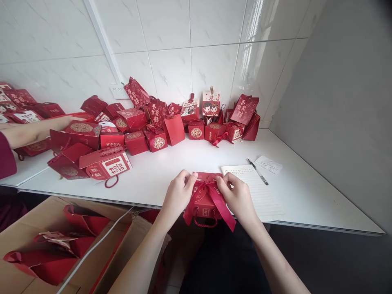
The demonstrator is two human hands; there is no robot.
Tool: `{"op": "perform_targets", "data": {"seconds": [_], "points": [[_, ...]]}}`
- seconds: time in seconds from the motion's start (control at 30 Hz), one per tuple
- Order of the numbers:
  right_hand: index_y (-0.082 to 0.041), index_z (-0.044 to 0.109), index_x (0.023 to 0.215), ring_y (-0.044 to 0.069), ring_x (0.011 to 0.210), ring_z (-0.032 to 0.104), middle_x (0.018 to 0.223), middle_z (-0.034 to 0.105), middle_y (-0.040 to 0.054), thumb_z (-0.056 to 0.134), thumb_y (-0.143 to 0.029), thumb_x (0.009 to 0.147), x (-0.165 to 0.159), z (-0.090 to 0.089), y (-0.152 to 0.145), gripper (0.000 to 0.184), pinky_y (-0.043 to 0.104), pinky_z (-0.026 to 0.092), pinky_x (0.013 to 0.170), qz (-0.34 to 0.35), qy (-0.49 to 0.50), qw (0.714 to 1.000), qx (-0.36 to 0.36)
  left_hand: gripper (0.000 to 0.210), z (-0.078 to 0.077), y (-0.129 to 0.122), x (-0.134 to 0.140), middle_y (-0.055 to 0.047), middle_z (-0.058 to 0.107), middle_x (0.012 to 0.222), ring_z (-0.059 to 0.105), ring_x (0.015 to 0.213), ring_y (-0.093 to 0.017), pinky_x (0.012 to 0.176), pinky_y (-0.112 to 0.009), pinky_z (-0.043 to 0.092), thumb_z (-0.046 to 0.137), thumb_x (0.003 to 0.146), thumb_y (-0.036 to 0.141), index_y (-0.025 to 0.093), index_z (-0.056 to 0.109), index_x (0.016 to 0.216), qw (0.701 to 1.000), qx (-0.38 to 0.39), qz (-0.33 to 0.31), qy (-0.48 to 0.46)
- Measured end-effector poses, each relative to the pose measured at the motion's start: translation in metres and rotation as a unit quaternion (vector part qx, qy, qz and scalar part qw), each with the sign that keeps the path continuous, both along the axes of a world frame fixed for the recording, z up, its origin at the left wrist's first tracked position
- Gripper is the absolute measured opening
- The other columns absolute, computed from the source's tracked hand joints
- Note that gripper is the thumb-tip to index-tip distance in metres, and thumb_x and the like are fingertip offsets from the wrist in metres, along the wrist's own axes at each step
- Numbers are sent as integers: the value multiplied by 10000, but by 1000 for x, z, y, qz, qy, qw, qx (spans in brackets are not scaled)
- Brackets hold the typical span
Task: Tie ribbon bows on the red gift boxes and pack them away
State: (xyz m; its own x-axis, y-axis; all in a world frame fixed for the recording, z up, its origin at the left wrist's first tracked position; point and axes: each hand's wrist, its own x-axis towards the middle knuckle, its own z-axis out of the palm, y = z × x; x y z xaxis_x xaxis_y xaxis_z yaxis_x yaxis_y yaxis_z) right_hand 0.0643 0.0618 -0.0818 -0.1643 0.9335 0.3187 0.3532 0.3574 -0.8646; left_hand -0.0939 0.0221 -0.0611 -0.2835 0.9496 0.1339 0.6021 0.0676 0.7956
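A red gift box (pixel 203 199) with gold printing lies at the table's front edge, right before me. Across its top is a dark red ribbon (pixel 222 206) in a bow, its two tails hanging down the near side. A twisted red cord handle (pixel 206 223) dangles below. My left hand (pixel 181 190) pinches at the upper left of the bow, thumb and fingers closed together. On the other side my right hand (pixel 235 192) pinches near the upper right of the bow. Whether the fingertips hold ribbon loops or the box edge is partly hidden.
Several red gift boxes (pixel 136 141) crowd the back and left of the white table (pixel 306 192). A notebook (pixel 260 196), a pen (pixel 257 171) and a paper slip (pixel 268 164) lie right. Another person's arm (pixel 36 132) reaches in left. A cardboard box (pixel 30 218) holding red bags stands below.
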Motion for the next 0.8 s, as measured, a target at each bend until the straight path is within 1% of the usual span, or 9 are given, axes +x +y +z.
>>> {"op": "perform_targets", "data": {"seconds": [0.17, 0.3, 0.4, 0.5, 0.57, 0.63, 0.7, 0.73, 0.8], "points": [[-205, 367, 579, 108, 521, 348, 534, 381, -47, 493, -482, 841, -1, -7, 1, 401, 235, 309, 526, 13, 88, 996, -10, 366, -3, 0, 0, 56, 428, 572, 443, 533, -129, 530, -246, 305, 387, 878, 497, 213, 354, 651, 1000, 6, 13, -12], [-211, 340, 566, 98, 498, 299, 520, 330, -57, 521, -532, 812, -3, -14, 0, 443, 236, 284, 492, 22, 156, 987, -37, 326, -6, -3, 3, 56, 398, 576, 415, 526, -129, 536, -251, 297, 367, 883, 460, 219, 338, 666, 999, 28, 25, -17], [-210, 331, 555, 95, 501, 299, 523, 331, -53, 532, -576, 789, -5, -17, 2, 479, 235, 294, 492, 34, 202, 977, -68, 306, -7, -4, 4, 58, 371, 576, 388, 516, -125, 534, -251, 284, 360, 885, 434, 221, 320, 669, 999, 38, 29, -22], [-205, 340, 552, 91, 486, 311, 523, 355, -50, 560, -583, 769, -3, -17, 7, 488, 235, 307, 483, 41, 215, 969, -112, 335, -6, -3, 5, 61, 339, 567, 362, 517, -117, 533, -249, 270, 385, 880, 449, 215, 311, 653, 998, 29, 25, -40], [-204, 383, 608, 92, 470, 325, 572, 393, -43, 528, -578, 796, 2, -13, 9, 443, 236, 309, 456, 36, 218, 967, -128, 364, -5, -3, 5, 62, 322, 562, 346, 522, -112, 536, -245, 272, 394, 879, 473, 209, 313, 641, 998, 19, 18, -65], [-205, 465, 725, 121, 527, 412, 689, 465, -14, 466, -541, 842, 8, -4, 6, 355, 250, 357, 473, 21, 204, 975, -82, 392, -4, -4, 4, 62, 321, 566, 349, 537, -109, 550, -239, 290, 396, 875, 511, 204, 328, 640, 996, 13, 9, -92], [-210, 544, 875, 178, 742, 523, 875, 531, 37, 458, -448, 860, 13, 7, -2, 254, 300, 444, 611, 27, 136, 990, 38, 405, -4, -5, 2, 58, 363, 590, 384, 570, -110, 574, -237, 317, 418, 860, 548, 200, 366, 661, 993, 11, -3, -114], [-209, 570, 952, 207, 887, 533, 972, 544, 61, 473, -381, 856, 14, 13, -7, 220, 336, 459, 724, 49, 80, 990, 105, 399, -4, -5, 1, 55, 395, 609, 408, 592, -112, 586, -237, 330, 444, 847, 555, 198, 388, 678, 992, 9, -13, -122], [-201, 567, 1102, 240, 1093, 483, 1140, 536, 94, 485, -245, 832, 13, 22, -18, 285, 399, 409, 905, 121, -35, 970, 206, 373, -7, -5, -1, 48, 437, 640, 436, 615, -116, 593, -238, 349, 502, 823, 537, 194, 414, 702, 991, 8, -34, -133]]}}
